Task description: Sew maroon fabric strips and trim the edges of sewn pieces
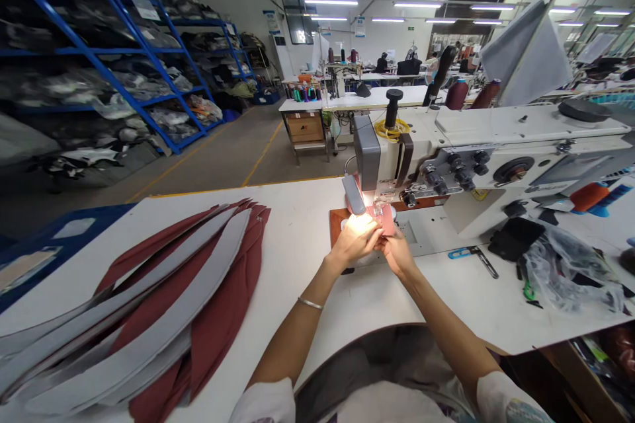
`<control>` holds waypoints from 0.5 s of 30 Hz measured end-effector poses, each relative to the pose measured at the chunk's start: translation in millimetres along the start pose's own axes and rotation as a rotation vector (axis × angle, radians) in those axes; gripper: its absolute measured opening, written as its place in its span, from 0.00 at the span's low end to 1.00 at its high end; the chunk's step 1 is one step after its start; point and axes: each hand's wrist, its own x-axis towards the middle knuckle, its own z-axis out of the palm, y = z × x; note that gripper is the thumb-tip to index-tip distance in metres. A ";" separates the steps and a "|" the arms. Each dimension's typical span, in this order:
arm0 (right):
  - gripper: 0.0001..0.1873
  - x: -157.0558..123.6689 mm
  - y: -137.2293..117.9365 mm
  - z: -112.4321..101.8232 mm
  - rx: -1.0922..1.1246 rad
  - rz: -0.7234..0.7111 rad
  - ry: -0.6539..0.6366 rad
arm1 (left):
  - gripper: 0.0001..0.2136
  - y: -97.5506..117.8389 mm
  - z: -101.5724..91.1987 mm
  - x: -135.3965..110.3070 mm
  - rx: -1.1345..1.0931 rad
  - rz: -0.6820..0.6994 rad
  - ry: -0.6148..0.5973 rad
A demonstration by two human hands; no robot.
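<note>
A small reddish-pink fabric piece (pixel 387 219) lies under the needle area of a white sewing machine (pixel 466 145), lit by the machine's lamp (pixel 354 195). My left hand (pixel 358 236) presses at the fabric's left and near edge, fingers bent together on it. From the right, my right hand (pixel 397 251) pinches the near edge of the same piece, close to the left fingertips. The two hands almost touch. Glare and the fingers hide part of the fabric and the exact finger contact.
Long curved maroon and grey fabric panels (pixel 198 291) are piled on the white table (pixel 297 211) to the left. Right of my hands lie blue-handled thread snips (pixel 471 254), a clear plastic bag (pixel 570 271) and thread spools (pixel 589 197). Blue shelves (pixel 133 53) stand at the far left.
</note>
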 end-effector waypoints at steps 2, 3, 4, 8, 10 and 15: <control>0.13 0.8 -1.1 -2.4 0.000 0.000 -0.005 | 0.11 -1.0 3.9 -0.6 -0.008 -0.022 0.038; 0.13 0.7 -3.1 -4.2 -0.007 0.003 -0.016 | 0.11 -1.4 6.3 -1.0 -0.015 -0.037 0.060; 0.14 0.4 -5.9 -6.2 -0.025 0.010 -0.040 | 0.11 -1.9 8.7 -1.4 -0.025 -0.051 0.084; 0.20 -0.2 -23.1 -13.3 -0.261 0.056 -0.166 | 0.09 -4.1 16.1 -2.3 -0.052 -0.090 0.142; 0.22 2.4 -31.2 -13.6 -0.475 -0.009 -0.098 | 0.10 -5.9 17.4 -2.2 -0.046 -0.093 0.131; 0.11 16.0 -41.3 -9.7 -0.998 -0.290 0.154 | 0.10 -10.6 18.0 -3.7 -0.092 -0.086 0.150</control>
